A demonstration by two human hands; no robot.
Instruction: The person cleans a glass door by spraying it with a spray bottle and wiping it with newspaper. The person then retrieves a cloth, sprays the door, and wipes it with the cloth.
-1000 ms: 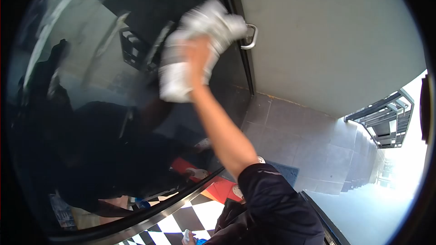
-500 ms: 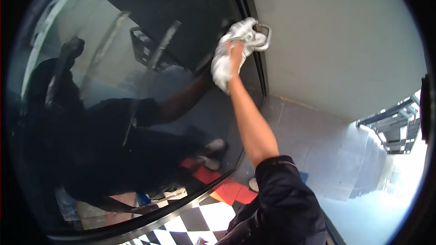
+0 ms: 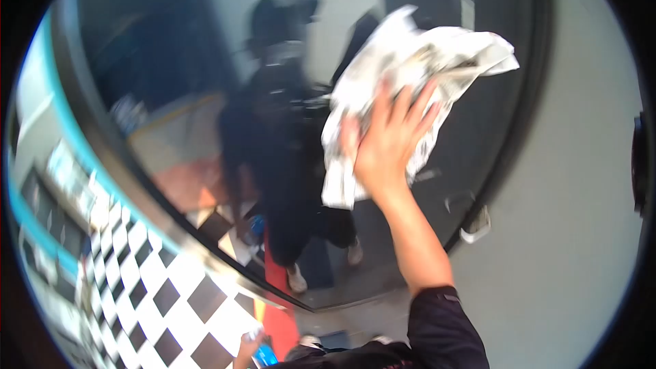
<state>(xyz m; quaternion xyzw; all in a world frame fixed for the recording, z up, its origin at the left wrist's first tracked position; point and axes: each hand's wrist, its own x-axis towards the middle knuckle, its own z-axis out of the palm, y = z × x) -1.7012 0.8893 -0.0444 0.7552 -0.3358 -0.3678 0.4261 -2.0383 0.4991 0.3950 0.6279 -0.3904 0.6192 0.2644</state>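
Right hand (image 3: 386,154) lay flat on a crumpled white sheet (image 3: 410,61), against dark glass (image 3: 171,41).
Right fingers were spread apart over the sheet's lower middle; left hand (image 3: 246,353), low in view, had its fingers closed around a blue bottle (image 3: 266,356). Sheet, paper or cloth (could not tell), looked light, soft, possibly easy to tear; best hold judged a flat palm near its centre. Handle (image 3: 476,227) stood in the way near the glass's lower right edge; checkered floor (image 3: 166,298) showed lower left.
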